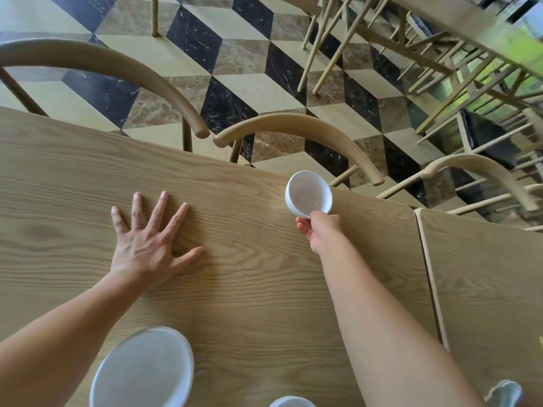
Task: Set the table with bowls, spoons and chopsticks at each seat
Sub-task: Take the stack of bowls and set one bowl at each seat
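My right hand [320, 230] grips a small white bowl [308, 193] by its near rim, close to the far edge of the wooden table [249, 259], in front of a chair. The bowl tilts slightly; I cannot tell whether it touches the table. My left hand [150, 239] lies flat on the tabletop with fingers spread, holding nothing. A larger white bowl [144, 371] stands at the near edge below my left arm. Another white rim [291, 402] peeks in at the bottom edge. No spoons or chopsticks are in view.
Curved wooden chair backs [123, 71] [299, 127] [482, 171] line the far side of the table. A second table [484, 274] abuts on the right with a narrow gap. A greyish object [504, 393] sits at bottom right. More chairs stand beyond on the chequered floor.
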